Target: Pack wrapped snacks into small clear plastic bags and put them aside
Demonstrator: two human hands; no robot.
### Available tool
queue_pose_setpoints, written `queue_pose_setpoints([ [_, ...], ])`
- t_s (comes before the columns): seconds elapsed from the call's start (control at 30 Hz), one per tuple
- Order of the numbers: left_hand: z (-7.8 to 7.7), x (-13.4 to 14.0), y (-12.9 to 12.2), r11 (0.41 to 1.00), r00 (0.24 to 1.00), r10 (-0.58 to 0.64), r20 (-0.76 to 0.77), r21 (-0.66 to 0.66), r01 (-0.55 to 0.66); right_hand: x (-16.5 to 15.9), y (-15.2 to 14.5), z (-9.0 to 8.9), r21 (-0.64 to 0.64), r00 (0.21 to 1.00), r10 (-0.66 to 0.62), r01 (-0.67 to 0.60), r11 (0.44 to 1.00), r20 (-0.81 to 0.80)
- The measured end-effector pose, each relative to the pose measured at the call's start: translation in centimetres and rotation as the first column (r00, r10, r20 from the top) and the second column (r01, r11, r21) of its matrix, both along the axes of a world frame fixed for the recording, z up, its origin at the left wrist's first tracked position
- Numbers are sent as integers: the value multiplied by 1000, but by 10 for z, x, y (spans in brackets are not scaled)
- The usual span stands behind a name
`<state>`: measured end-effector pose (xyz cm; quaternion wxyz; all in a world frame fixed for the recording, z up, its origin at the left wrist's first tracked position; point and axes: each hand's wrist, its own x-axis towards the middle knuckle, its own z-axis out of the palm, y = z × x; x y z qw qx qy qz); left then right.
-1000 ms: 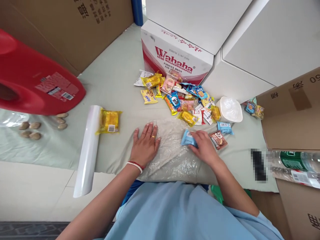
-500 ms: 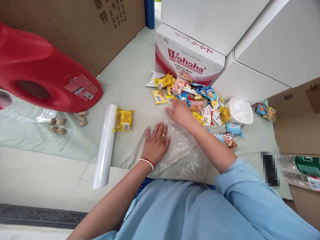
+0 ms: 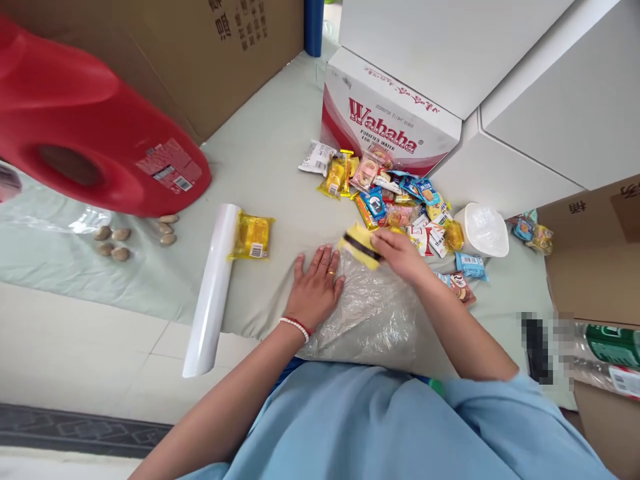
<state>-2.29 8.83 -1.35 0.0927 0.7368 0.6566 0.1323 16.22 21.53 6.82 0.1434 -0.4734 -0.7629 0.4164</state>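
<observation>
A yellow snack packet point(image 3: 361, 245) with a dark stripe is pinched in my right hand point(image 3: 400, 255), above the clear plastic bag point(image 3: 373, 313). My left hand point(image 3: 316, 287) lies flat with its fingers stretched out, at the left edge of that bag. Beyond my hands, a pile of small wrapped snacks point(image 3: 370, 203) in several colours lies against the Wahaha carton point(image 3: 387, 123). To the left, a yellow see-through snack packet point(image 3: 254, 237) rests against a white roll point(image 3: 213, 293).
A big red jug point(image 3: 115, 153) stands at the left, with several brown nut-like pieces point(image 3: 120, 253) beside it. A white tub point(image 3: 484, 230) lined with clear plastic sits right of the pile. Plastic bottles point(image 3: 610, 343) lie at the far right. White cabinets point(image 3: 450, 47) and cardboard point(image 3: 165, 60) stand behind.
My right hand has picked the yellow snack packet from the pile's near left side and drawn it back toward me over the plastic bag. My left hand has stayed in place.
</observation>
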Motion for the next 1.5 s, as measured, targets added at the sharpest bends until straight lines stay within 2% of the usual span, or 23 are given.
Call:
queue_pose_setpoints([
  [0.07, 0, 0, 0, 1000, 1000, -3, 15, -1, 3, 32, -33, -1, -228, 995, 97, -102, 968, -37],
  [0.13, 0, 0, 1, 1000, 1000, -2, 19, -2, 2, 51, -64, -5, -293, 987, 159, -146, 945, 21],
  [0.17, 0, 0, 1, 1000, 1000, 2, 18, -3, -2, 54, -77, -8, -238, 983, 156, -129, 963, 97],
  [0.23, 0, 0, 1, 1000, 1000, 6, 9, -4, -6, 52, -98, -12, 3, 957, 76, -81, 997, 278],
  [0.3, -1, 1, 1, 1000, 1000, 5, -11, -3, -5, 45, -112, -15, 216, 923, 37, -128, 968, 384],
  [0.33, -1, 1, 1, 1000, 1000, 4, -21, -1, -4, 41, -116, -15, 257, 911, 69, -186, 948, 406],
  [0.4, -1, 1, 1, 1000, 999, 6, -34, 0, -6, 36, -118, -13, 234, 890, 202, -316, 919, 408],
  [0.47, -1, 2, 1, 1000, 999, 14, -33, 2, -14, 38, -104, -9, 195, 891, 278, -363, 911, 358],
  [0.5, -1, 2, 1, 1000, 999, 17, -30, 4, -17, 41, -90, -6, 209, 910, 257, -335, 919, 326],
  [0.57, -1, 2, 2, 1000, 999, 18, -29, 9, -18, 52, -46, 0, 307, 959, 97, -179, 935, 265],
  [0.63, -2, 3, 2, 1000, 999, 16, -37, 12, -16, 62, 14, 3, 473, 955, -166, 31, 880, 246],
  [0.7, -1, 3, 3, 1000, 999, 14, -47, 10, -14, 64, 78, 0, 556, 897, -361, 169, 814, 256],
  [0.77, -1, 3, 3, 1000, 998, 15, -56, 9, -15, 56, 129, -7, 559, 835, -457, 230, 797, 308],
  [0.83, 0, 2, 4, 1000, 998, 17, -60, 11, -16, 41, 155, -17, 525, 810, -440, 197, 828, 388],
  [0.9, 0, 2, 4, 1000, 998, 17, -52, 13, -16, 26, 153, -26, 504, 807, -368, 103, 858, 462],
  [0.97, 0, 2, 3, 1000, 999, 17, -37, 15, -16, 22, 132, -33, 500, 824, -243, -56, 864, 512],
  [1.07, -2, 1, 3, 1000, 1000, 14, -13, 18, -13, 40, 96, -36, 472, 829, 1, -319, 822, 559],
  [1.13, -3, 1, 2, 1000, 1000, 9, 4, 19, -9, 60, 85, -32, 433, 809, 83, -395, 810, 581],
  [1.23, -2, 0, 2, 1000, 1000, 8, 22, 17, -9, 78, 95, -20, 333, 807, 96, -344, 878, 582],
  [1.3, -1, 0, 2, 1000, 1000, 7, 23, 14, -8, 72, 113, -12, 329, 834, -6, -211, 921, 552],
  [1.33, -1, 0, 2, 1000, 1000, 7, 21, 11, -7, 64, 123, -9, 368, 846, -82, -139, 919, 526],
  [1.4, 1, 0, 2, 1000, 1000, 6, 18, 6, -6, 39, 141, -7, 487, 865, -194, -65, 871, 463],
  [1.5, 2, 0, 2, 1000, 1000, 7, 16, 2, -7, -1, 159, -13, 541, 877, -68, -231, 808, 476],
])
